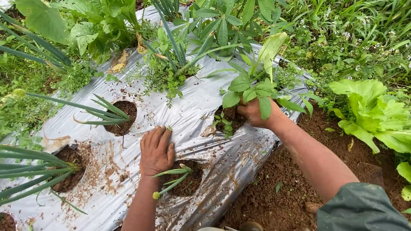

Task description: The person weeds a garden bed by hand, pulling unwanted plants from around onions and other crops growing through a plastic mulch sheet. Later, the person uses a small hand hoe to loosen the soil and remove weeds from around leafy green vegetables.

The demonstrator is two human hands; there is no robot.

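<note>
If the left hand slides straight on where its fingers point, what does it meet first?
Probably only silver plastic mulch sheet at first. The left hand lies flat on it, fingers pointing up the bed toward the leafy weeds; depth is unclear.

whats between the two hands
In the head view, wrinkled silver mulch sheet smeared with soil lies between the left hand and the right hand, plus the edge of a planting hole with small weeds.
</note>
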